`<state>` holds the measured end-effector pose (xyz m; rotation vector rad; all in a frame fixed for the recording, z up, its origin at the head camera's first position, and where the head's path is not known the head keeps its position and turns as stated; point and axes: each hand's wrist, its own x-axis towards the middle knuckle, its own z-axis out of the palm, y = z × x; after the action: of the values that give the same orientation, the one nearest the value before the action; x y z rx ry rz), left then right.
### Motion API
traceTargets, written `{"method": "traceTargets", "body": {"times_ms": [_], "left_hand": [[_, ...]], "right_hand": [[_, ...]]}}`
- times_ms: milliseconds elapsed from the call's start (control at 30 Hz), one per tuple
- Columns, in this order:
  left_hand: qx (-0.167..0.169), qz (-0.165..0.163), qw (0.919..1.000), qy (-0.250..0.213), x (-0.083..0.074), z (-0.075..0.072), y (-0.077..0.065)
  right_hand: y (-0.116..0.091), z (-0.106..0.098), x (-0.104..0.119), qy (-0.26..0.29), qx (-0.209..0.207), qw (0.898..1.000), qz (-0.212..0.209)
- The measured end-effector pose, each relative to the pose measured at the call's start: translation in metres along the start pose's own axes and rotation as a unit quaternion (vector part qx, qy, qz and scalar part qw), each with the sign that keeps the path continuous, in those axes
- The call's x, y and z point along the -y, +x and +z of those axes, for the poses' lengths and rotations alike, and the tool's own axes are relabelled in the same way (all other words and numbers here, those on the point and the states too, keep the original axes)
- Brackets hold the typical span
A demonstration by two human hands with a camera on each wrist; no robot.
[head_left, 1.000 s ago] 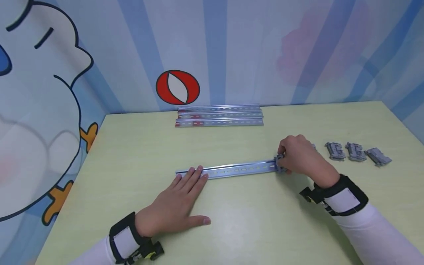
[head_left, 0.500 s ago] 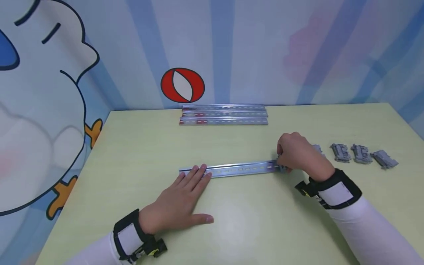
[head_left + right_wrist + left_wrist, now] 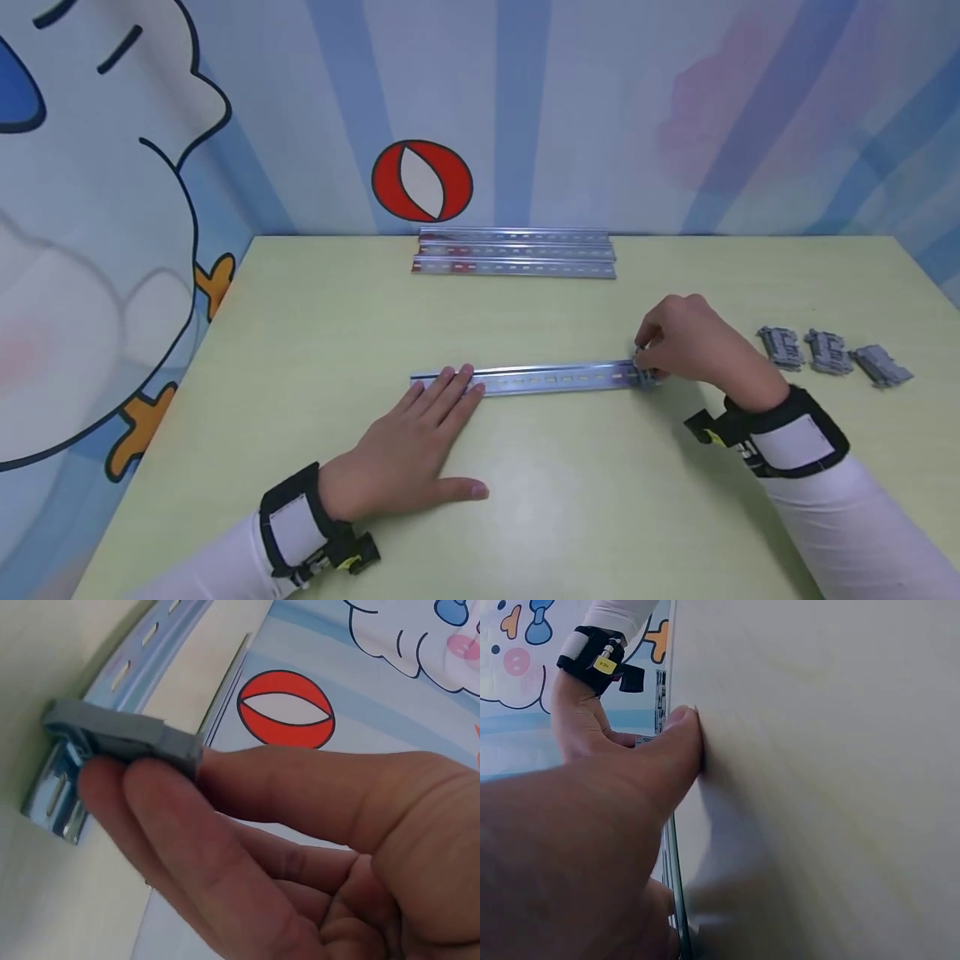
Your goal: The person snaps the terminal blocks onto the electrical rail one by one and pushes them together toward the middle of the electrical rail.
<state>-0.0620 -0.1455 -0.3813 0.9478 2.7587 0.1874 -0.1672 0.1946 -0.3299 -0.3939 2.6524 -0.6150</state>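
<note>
1. The slotted rail (image 3: 558, 380) lies near the middle of the counter (image 3: 555, 517), running from nine to three o'clock, probably so that both hands can reach its ends.
2. The left hand (image 3: 405, 458) lies flat, its grip released, fingers straight across the rail's nine o'clock end; this looks meant to steady it.
3. The right hand (image 3: 693, 346) pinches a grey module (image 3: 124, 729) between thumb and fingers. The module sits crosswise at the rail's three o'clock end, and a short piece of rail shows past it. Whether it is fully seated I cannot tell.
4. Three more modules (image 3: 828, 353) lie in a row toward two o'clock, seemingly kept handy to the right hand.
5. Three similar rails (image 3: 517, 252) lie side by side at twelve o'clock, by the wall, apparently out of the way.
6. The counter is pale yellow-green and softly reflective. Behind it, the blue-striped wall (image 3: 600, 100) carries a red-and-white ball (image 3: 422, 181) toward eleven o'clock; a white cartoon figure (image 3: 90, 242) fills nine to ten.
</note>
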Motion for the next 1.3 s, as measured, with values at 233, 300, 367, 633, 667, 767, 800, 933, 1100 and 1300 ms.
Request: {"method": "traceTargets", "body": {"times_ms": [233,300,367,633,667,767,800,933,1100,1300], "left_hand": [[0.000,0.002,1.0000,-0.001,0.001,-0.001,0.000],[0.002,0.002,1.0000,-0.003,0.001,-0.001,0.000],[0.007,0.003,1.0000,-0.005,0.000,-0.001,0.001],[0.019,-0.008,0.9998,-0.002,-0.001,-0.002,0.001],[0.019,-0.009,0.9998,-0.002,-0.001,-0.002,0.001],[0.014,-0.009,0.9999,0.002,-0.001,-0.002,0.001],[0.013,-0.008,0.9999,0.002,-0.001,-0.002,0.002],[0.010,-0.009,0.9999,-0.001,-0.002,-0.002,0.001],[0.009,-0.012,0.9999,-0.001,-0.003,-0.001,0.002],[0.010,-0.013,0.9999,0.004,-0.001,-0.002,0.003]], "right_hand": [[0.003,0.013,0.014,0.011,-0.035,0.999,-0.022],[0.004,0.019,0.020,0.012,-0.045,0.998,-0.038],[0.005,0.024,0.024,0.003,-0.059,0.997,-0.057],[0.011,0.037,0.038,0.035,-0.080,0.992,-0.088],[0.013,0.038,0.040,0.040,-0.080,0.992,-0.093],[0.019,0.043,0.047,0.044,-0.079,0.990,-0.108],[0.021,0.044,0.050,0.044,-0.078,0.990,-0.113],[0.028,0.050,0.065,0.034,-0.073,0.988,-0.129],[0.032,0.055,0.079,0.042,-0.059,0.989,-0.132],[0.036,0.060,0.086,0.072,-0.045,0.990,-0.115]]}}
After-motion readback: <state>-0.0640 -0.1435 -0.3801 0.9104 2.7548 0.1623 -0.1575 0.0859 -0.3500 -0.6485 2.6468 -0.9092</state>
